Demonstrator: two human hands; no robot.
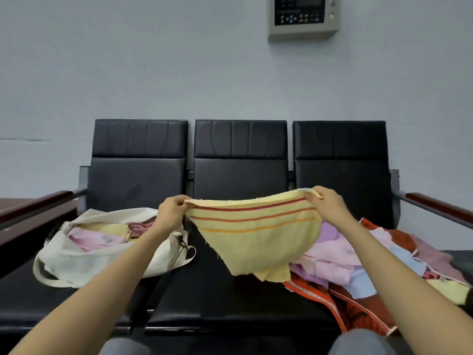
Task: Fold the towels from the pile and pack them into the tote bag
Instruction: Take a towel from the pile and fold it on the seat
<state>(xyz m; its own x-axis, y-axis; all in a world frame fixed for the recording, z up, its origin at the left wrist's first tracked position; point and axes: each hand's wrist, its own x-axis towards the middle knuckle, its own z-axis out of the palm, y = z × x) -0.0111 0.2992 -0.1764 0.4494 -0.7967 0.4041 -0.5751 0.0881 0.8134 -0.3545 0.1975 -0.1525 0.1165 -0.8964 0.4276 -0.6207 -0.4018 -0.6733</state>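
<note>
A yellow towel (256, 239) with red and orange stripes hangs in the air above the middle seat. My left hand (170, 212) pinches its left top corner and my right hand (330, 206) pinches its right top corner. Its lower edge droops onto the towel pile (371, 262), a heap of pink, purple, blue and red cloth on the right seat. The cream tote bag (84, 262) lies open on the left seat, with folded pink and yellow towels inside.
A black three-seat bench (230, 298) stands against a pale wall, with wooden armrests (440, 206) at both ends. A control panel (304, 16) hangs on the wall above. My knees (358, 344) show at the bottom edge.
</note>
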